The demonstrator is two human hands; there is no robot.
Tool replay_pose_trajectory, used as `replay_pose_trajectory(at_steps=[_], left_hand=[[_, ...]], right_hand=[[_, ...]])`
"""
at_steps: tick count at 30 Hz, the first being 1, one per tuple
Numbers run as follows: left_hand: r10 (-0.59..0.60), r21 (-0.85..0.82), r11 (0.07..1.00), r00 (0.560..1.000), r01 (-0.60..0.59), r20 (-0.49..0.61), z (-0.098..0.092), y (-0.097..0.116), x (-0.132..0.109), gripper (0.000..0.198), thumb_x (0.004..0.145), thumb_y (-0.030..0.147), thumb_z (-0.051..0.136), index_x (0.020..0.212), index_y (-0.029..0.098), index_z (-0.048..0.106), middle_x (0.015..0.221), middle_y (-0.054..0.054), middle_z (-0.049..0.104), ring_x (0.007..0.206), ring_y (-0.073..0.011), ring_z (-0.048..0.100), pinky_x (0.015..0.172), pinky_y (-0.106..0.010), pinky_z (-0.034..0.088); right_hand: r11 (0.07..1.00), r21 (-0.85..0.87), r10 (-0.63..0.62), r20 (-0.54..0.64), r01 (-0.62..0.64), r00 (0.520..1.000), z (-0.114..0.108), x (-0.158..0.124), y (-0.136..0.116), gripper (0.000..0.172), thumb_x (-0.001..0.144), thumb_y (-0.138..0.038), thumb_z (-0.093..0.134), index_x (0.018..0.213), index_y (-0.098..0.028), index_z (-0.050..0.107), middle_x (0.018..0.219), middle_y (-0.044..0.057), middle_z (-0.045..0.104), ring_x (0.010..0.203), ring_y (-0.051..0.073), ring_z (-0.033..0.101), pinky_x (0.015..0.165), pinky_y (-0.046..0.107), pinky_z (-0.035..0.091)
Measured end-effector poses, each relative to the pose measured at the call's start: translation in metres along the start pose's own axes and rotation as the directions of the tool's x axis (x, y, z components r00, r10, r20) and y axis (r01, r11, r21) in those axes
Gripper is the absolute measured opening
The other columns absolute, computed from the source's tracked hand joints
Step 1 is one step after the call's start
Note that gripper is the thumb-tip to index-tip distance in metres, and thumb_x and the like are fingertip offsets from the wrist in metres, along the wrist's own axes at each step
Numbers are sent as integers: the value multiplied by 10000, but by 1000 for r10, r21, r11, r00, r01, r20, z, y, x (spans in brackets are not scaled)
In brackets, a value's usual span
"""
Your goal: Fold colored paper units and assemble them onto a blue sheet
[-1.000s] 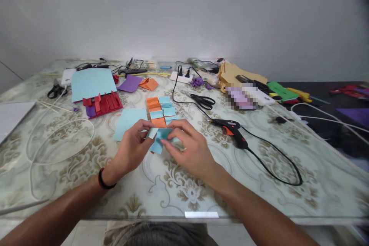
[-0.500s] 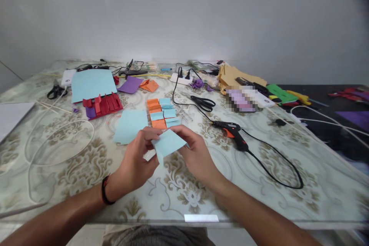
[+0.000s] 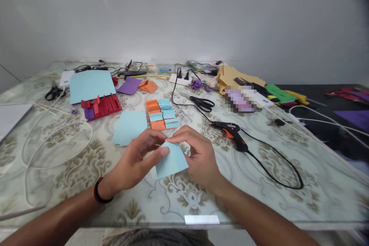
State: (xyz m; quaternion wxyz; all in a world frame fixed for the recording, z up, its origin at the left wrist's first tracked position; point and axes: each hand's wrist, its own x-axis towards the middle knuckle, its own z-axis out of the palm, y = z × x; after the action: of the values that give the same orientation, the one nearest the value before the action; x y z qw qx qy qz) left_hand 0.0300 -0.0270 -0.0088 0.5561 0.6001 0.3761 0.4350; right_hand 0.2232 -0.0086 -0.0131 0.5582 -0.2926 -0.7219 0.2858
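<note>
Both hands hold one small light blue paper piece (image 3: 172, 161) just above the patterned table (image 3: 72, 169). My left hand (image 3: 138, 159) pinches its left edge, thumb against the paper. My right hand (image 3: 196, 153) grips its top and right side with curled fingers. Just beyond the hands lie a light blue sheet (image 3: 129, 127) and a stack of folded orange and blue pieces (image 3: 161, 113).
A black and orange glue gun (image 3: 232, 130) with a looping black cord lies to the right. Black scissors (image 3: 203, 103) sit behind it. A red folded piece (image 3: 100, 105), a larger blue sheet (image 3: 90, 84) and a white cable loop (image 3: 57, 142) lie to the left. Clutter lines the far edge.
The hands lifted the blue paper off the table, drew it nearer and turned it, so a larger flat face shows now.
</note>
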Motion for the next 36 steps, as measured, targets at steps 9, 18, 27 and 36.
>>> replay_pose_trajectory(at_steps=[9, 18, 27, 36], left_hand=[[-54, -69, 996, 997, 58, 63, 3, -4, 3, 226, 948, 394, 733, 986, 194, 635, 900, -26, 641, 802, -142, 578, 707, -245, 486], [-101, -106, 989, 995, 102, 13, 0, -1, 7, 200, 914, 340, 776, 918, 169, 673, 818, 2, 670, 735, -110, 587, 668, -213, 476], [-36, 38, 998, 996, 40, -86, -18, -8, 19, 167, 923, 308, 748, 1031, 181, 744, 1026, -50, 770, 935, -167, 691, 800, -244, 536], [-86, 75, 992, 984, 99, -156, -16, -6, 20, 256, 862, 370, 799, 1015, 172, 742, 905, -33, 762, 807, -156, 669, 709, -243, 503]], right_hand=[[996, 44, 77, 51, -79, 996, -1, -2, -4, 163, 865, -151, 760, 995, -249, 758, 902, 17, 722, 809, 178, 666, 720, 318, 530], [911, 251, 305, 125, -328, 944, -1, 1, 1, 197, 820, -169, 786, 1000, -245, 764, 987, 25, 728, 919, 193, 704, 819, 312, 550], [803, 206, 497, 285, -559, 820, -17, 13, 13, 319, 992, -444, 582, 1106, -212, 769, 1081, 71, 759, 983, 229, 689, 857, 355, 534], [768, 158, 573, 264, -621, 776, -6, 9, 17, 294, 859, -461, 753, 903, -178, 689, 738, -19, 579, 666, 143, 562, 659, 299, 528]])
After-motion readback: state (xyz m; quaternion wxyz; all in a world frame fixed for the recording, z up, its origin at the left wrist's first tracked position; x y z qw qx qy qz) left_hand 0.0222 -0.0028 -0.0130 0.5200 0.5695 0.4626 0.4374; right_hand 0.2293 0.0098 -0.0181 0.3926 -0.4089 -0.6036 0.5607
